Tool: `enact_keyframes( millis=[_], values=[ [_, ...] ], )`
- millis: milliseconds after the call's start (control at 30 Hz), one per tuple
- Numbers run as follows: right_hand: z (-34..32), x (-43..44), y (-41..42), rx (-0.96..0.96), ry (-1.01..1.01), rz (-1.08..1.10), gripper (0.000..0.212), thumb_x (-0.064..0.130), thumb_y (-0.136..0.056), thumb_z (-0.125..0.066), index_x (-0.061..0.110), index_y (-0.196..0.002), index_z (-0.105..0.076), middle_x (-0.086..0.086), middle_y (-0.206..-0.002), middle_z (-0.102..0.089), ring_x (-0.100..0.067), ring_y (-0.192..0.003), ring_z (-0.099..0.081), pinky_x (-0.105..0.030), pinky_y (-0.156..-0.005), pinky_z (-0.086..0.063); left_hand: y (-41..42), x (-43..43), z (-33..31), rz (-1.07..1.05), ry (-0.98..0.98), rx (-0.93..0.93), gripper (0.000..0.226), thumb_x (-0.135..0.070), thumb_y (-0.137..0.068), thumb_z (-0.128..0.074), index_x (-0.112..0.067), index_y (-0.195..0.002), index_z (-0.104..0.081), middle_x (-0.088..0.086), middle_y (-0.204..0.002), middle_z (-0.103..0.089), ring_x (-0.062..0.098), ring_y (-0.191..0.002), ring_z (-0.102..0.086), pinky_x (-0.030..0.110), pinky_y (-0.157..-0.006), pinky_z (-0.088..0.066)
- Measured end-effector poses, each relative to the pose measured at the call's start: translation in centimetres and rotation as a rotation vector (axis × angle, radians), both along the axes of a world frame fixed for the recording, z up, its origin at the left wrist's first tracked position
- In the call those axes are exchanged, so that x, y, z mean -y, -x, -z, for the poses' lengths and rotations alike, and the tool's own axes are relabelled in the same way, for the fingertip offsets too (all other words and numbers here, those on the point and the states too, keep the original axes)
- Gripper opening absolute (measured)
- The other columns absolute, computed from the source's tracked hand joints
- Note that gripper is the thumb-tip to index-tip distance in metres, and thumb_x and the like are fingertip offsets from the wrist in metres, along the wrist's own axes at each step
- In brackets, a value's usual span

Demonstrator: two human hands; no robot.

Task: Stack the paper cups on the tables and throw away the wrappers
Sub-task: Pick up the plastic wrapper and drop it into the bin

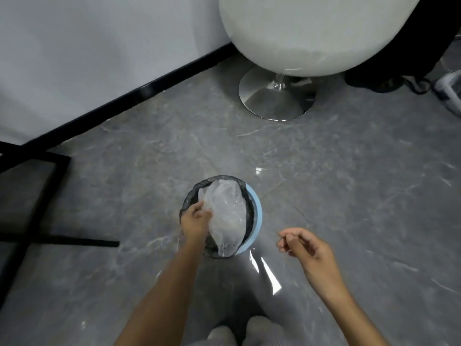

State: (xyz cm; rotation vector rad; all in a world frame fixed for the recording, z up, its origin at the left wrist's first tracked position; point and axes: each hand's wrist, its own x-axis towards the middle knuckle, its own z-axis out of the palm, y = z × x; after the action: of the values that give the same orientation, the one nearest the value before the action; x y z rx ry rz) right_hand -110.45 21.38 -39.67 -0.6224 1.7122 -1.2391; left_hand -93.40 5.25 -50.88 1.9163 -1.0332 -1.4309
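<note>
Hanging right over the bin (pixel 258 213), the wrapper (pixel 225 216) is gripped at its upper left edge by the left hand (pixel 195 221), and its loose end is draped across the opening and over the near rim. The right hand (pixel 303 243) is held off to the side, well apart from the bin, fingers loosely curled with nothing in them. The wrapper is judged to be super light, thin and floppy. It's crinkly clear film, probably a bit slippery and likely to puff back open if it's just dropped, so tbh it's best taken bunched up and pushed down inside. Nothing fragile here. Material-wise, the bin is small and round with a pale blue rim, lined by a wrinkled black bag (pixel 185 203) folded over the edge. The floor (pixel 349 183) is glossy grey marble-look tile, with glare streaks thrown just beside the bin. A rounded white chair (pixel 311 33) on a flared chrome base (pixel 274 98) is seen further back, and a black metal frame (pixel 37 196) at the left. No paper cups are in view.
</note>
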Motion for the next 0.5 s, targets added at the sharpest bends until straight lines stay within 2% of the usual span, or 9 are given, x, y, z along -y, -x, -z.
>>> enact_keyframes(
  millis=[67,167,267,400,500],
  values=[
    [2.0,0.4,0.8,-0.007,-0.001,0.004,0.019,0.001,-0.092,-0.052,0.008,-0.085,-0.068,-0.007,-0.074,-0.07,-0.009,-0.068,-0.064,-0.011,-0.065,-0.047,0.7,0.0,2.4,0.044,0.039,0.031,0.03,0.005,-0.085,-0.064,0.003,-0.116,-0.062,0.004,-0.073,-0.058,0.019,-0.074,-0.057,0.039,-0.081,-0.053],
    [4.0,0.8,1.8,-0.021,0.0,0.005,0.019,0.0,-0.092,-0.051,0.006,-0.086,-0.067,-0.005,-0.072,-0.069,-0.007,-0.067,-0.064,-0.011,-0.066,-0.047,1.2,-0.4,5.1,0.062,0.094,0.114,0.025,0.003,-0.082,-0.067,-0.002,-0.106,-0.064,0.007,-0.079,-0.061,0.022,-0.076,-0.058,0.029,-0.07,-0.048],
    [5.2,0.8,2.7,-0.035,0.008,0.016,0.019,0.001,-0.092,-0.05,0.008,-0.087,-0.067,-0.005,-0.074,-0.069,-0.009,-0.068,-0.064,-0.012,-0.067,-0.047,1.6,-0.3,6.5,0.063,0.087,0.181,0.02,0.001,-0.082,-0.068,-0.007,-0.1,-0.066,0.006,-0.083,-0.063,0.026,-0.081,-0.06,0.031,-0.071,-0.049],
    [5.8,0.4,3.2,-0.055,0.004,0.013,0.019,0.002,-0.093,-0.05,0.008,-0.088,-0.068,-0.01,-0.077,-0.069,-0.012,-0.072,-0.065,-0.013,-0.068,-0.048,1.7,0.0,7.6,0.091,0.048,0.252,0.025,-0.002,-0.079,-0.074,-0.007,-0.103,-0.067,0.009,-0.09,-0.066,0.032,-0.089,-0.064,0.03,-0.074,-0.046],
    [5.5,0.2,3.1,-0.058,0.0,0.026,0.019,0.0,-0.092,-0.05,0.006,-0.089,-0.067,-0.011,-0.077,-0.068,-0.013,-0.072,-0.065,-0.012,-0.067,-0.048,1.5,-0.1,6.9,0.063,0.031,0.217,0.031,-0.006,-0.08,-0.075,-0.007,-0.109,-0.064,0.011,-0.101,-0.067,0.029,-0.093,-0.063,0.033,-0.079,-0.049]
  ],
)
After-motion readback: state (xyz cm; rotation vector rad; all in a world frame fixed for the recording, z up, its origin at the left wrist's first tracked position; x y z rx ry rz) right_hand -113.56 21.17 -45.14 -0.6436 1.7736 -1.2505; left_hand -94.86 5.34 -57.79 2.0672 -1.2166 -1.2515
